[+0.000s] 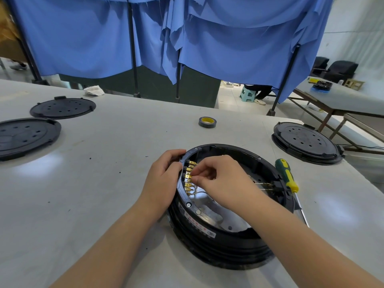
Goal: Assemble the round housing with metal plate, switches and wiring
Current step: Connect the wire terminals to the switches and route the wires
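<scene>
Black round plastic housing (218,242) sits mid-table, open side up | left hand (164,179) curls over its rim, bracing it | right hand (220,179) pinches a connector at the brass terminals (189,177), seating wiring | yellow-green screwdriver (287,175) parked alongside, within reach.

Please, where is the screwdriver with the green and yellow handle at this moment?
In the head view the screwdriver lies on the white table, at the right side of the round housing, handle against its rim, untouched by the right hand.

White table (104,183), round housing (218,244), three lids (62,108), tape (207,122), screwdriver (287,175)
</scene>
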